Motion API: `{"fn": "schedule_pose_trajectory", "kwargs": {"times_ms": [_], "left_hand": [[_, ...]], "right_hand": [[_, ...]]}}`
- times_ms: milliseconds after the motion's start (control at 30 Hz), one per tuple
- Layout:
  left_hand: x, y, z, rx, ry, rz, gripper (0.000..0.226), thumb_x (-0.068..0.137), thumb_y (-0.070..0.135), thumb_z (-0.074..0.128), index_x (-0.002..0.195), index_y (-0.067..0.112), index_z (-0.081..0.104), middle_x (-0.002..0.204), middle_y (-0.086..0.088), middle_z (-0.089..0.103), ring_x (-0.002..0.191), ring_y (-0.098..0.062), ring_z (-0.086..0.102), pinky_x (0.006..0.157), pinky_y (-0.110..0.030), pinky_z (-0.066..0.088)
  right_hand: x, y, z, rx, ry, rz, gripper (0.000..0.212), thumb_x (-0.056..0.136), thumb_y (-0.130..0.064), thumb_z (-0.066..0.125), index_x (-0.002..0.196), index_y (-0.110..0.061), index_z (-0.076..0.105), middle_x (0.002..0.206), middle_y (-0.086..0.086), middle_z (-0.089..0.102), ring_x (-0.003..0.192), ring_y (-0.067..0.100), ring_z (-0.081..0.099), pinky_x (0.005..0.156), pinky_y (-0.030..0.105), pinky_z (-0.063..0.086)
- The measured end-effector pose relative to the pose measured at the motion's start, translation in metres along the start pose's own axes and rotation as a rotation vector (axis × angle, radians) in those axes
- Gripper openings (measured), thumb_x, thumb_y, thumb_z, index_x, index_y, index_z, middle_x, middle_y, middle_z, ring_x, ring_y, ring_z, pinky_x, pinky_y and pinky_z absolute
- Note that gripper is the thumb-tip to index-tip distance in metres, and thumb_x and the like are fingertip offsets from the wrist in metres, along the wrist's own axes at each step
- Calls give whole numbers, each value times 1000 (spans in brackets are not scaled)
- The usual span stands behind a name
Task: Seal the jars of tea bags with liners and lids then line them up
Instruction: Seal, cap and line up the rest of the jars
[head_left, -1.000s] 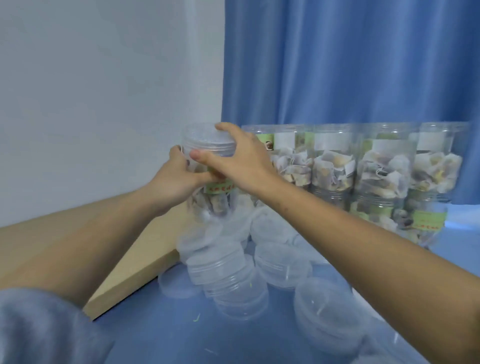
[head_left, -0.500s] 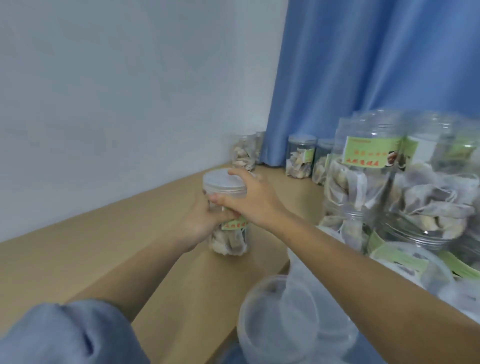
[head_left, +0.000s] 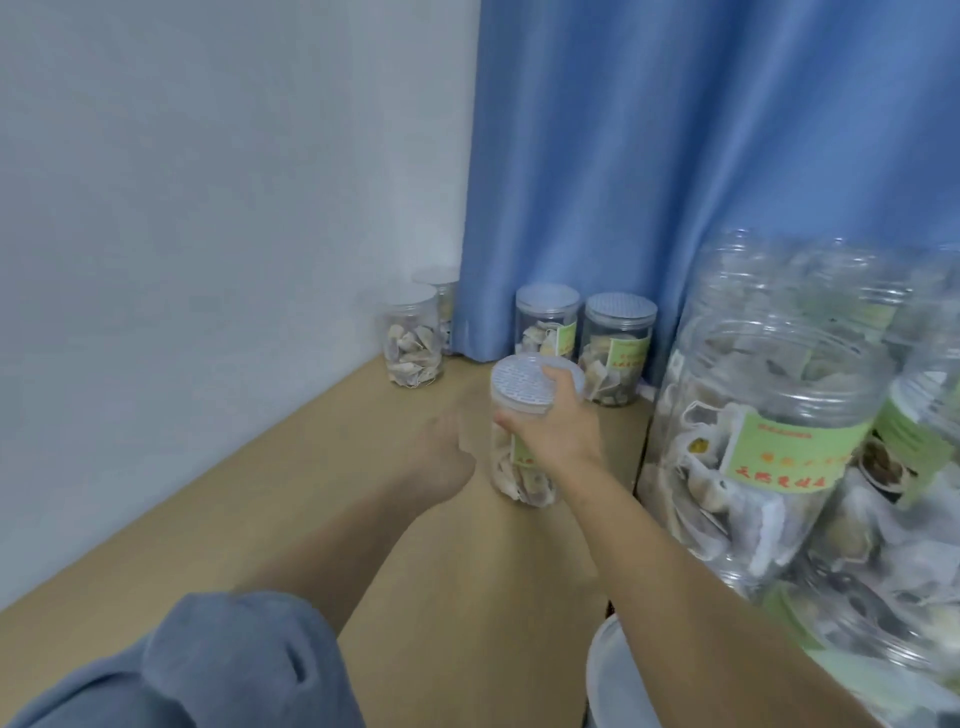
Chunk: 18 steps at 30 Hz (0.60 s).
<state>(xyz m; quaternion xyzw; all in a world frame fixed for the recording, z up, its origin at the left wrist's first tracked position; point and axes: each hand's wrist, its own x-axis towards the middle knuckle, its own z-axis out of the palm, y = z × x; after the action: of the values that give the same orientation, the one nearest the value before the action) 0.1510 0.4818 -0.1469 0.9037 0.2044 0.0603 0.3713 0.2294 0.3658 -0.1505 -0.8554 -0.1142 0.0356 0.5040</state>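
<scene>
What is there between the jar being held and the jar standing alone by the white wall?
Only bare wooden tabletop, in the head view: nothing stands between the held jar and the wall-side jar.

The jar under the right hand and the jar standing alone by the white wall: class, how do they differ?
1. The held jar is gripped at its lid by the right hand; the wall jar stands untouched.
2. The held jar shows a green label; the wall jar shows none.
3. The held jar is nearer the camera; the wall jar sits near the corner.
Both are clear, lidded, and hold tea bags.
</scene>
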Motion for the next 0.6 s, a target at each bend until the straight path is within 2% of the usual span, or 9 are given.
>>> {"fn": "schedule_pose_trajectory", "kwargs": {"times_ms": [100,200,267,333,367,433,500,533,600], "left_hand": [[41,13,-5,47,58,-12,55,90,15,53,141,4,34,140,-16,43,126,-31,44,103,-36,38],[78,20,-7,-138,137,-78,37,84,8,59,118,3,46,97,-12,51,97,-26,51,71,-27,45],[102,15,-8,-268,144,-170,38,84,5,59,117,2,41,84,-7,46,89,-24,49,60,-25,39],[124,4,-16,-324,172,-213,45,83,5,61,121,1,36,99,-18,53,89,-29,53,67,-29,39],[134,-3,-21,-364,195,-213,42,83,4,61,117,4,37,106,-20,52,90,-30,53,70,-32,41],[156,-20,-32,-477,209,-233,48,83,4,62,125,8,39,117,-19,50,101,-33,54,82,-38,46],[174,-35,-41,-560,183,-265,35,82,6,64,113,9,48,108,-17,54,97,-31,57,87,-38,50],[182,-43,-43,-615,178,-262,26,81,5,64,100,12,49,96,-13,54,86,-27,58,82,-36,53],[195,-51,-44,-757,191,-231,31,81,-7,60,80,16,39,77,-6,47,59,-17,55,53,-24,51]], "right_hand": [[20,2,5,-25,176,96,75,79,-48,67,140,-40,25,136,17,34,117,37,42,95,43,42],[41,5,5,-31,334,162,76,79,-47,67,142,-40,25,136,19,30,118,38,39,93,44,40],[56,8,3,-21,421,185,77,79,-46,69,143,-40,26,138,20,30,118,39,40,93,45,40],[69,11,1,-14,507,203,76,79,-44,69,142,-39,27,140,19,31,118,41,43,90,47,42],[76,13,2,-7,553,204,76,79,-43,70,141,-38,27,140,18,32,117,42,44,88,48,43],[89,17,7,1,648,182,78,78,-42,71,141,-33,26,137,18,35,117,42,44,86,51,44],[97,20,13,60,711,138,90,72,-43,76,142,-27,23,137,17,40,121,41,44,91,50,43],[100,20,19,109,716,120,99,66,-45,79,143,-26,20,137,16,43,122,39,45,93,47,42],[105,19,38,139,651,90,111,59,-54,80,145,-24,16,138,14,46,124,34,47,95,42,42]]}}
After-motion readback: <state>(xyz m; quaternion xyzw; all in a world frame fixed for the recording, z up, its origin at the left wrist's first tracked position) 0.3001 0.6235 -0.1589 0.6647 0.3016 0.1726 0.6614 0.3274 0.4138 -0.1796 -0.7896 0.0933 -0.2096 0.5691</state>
